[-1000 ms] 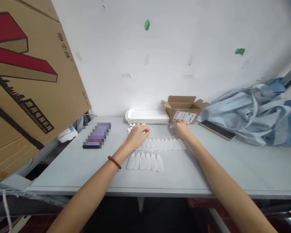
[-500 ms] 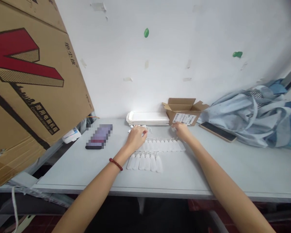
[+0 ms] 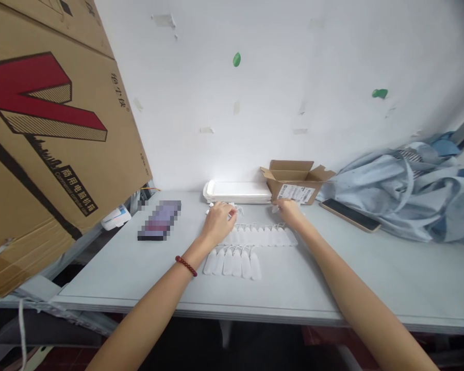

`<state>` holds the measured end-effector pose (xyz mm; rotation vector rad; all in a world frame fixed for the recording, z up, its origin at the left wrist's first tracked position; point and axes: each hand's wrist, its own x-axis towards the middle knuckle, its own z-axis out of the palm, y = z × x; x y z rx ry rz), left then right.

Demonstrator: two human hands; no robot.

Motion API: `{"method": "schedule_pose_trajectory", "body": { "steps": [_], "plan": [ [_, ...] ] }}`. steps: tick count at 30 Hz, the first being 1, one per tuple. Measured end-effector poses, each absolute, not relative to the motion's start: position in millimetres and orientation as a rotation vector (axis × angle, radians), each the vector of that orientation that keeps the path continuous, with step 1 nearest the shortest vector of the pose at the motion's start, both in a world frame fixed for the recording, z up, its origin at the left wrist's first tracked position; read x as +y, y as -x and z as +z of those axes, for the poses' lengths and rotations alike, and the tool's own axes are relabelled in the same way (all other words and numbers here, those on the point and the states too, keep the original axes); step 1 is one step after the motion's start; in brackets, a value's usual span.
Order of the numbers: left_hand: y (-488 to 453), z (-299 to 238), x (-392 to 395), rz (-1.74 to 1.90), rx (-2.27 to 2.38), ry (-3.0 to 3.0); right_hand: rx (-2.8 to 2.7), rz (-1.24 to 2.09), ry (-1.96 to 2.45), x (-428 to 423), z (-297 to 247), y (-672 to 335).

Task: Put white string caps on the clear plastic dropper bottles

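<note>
My left hand point(image 3: 219, 223), with a dark red bead bracelet point(image 3: 186, 266) at the wrist, is closed in a pinch by small white pieces and strings point(image 3: 239, 211); what is between the fingertips is too small to name. Farther right, the fingers of my right hand point(image 3: 290, 212) are closed near a small white piece point(image 3: 275, 208) in front of the cardboard box. Between and below the hands lies a row of white tags with string loops point(image 3: 261, 237). Nearer the table's front edge is a shorter row of similar tags point(image 3: 232, 263), all flat.
A white stack point(image 3: 239, 192) lies against the wall beside an open small cardboard box point(image 3: 296, 181). One phone point(image 3: 350, 215) lies at right by a pile of light blue fabric point(image 3: 394, 196). A blurred-out device point(image 3: 160, 220) and a large carton point(image 3: 62, 144) are at left.
The whole view has shifted slightly downward in the picture. Both hands keep nearly the same places, with only slight finger movement; the rows of tags look the same.
</note>
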<state>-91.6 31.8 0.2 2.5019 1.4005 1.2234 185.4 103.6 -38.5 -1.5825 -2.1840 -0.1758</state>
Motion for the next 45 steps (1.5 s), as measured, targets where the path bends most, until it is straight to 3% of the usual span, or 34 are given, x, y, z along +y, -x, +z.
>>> {"method": "schedule_pose_trajectory", "body": {
  "steps": [18, 23, 28, 45],
  "plan": [
    [91.1, 2.6, 30.0, 1.349, 1.385, -2.349, -2.079, 0.014, 1.487, 63.7, -2.5, -154.2],
    [90.0, 1.8, 30.6, 1.436, 1.37, -2.316, -1.858, 0.647, 1.152, 25.2, 24.4, -114.5],
    [86.5, 3.1, 27.3, 1.441, 1.402, -2.286, -1.855, 0.918, 1.037, 7.8, 28.0, -88.0],
    [74.2, 9.5, 13.6, 1.584, 1.171, -2.133, -1.946, 0.837, 1.05, 10.0, 22.9, -89.9]
  ]
}}
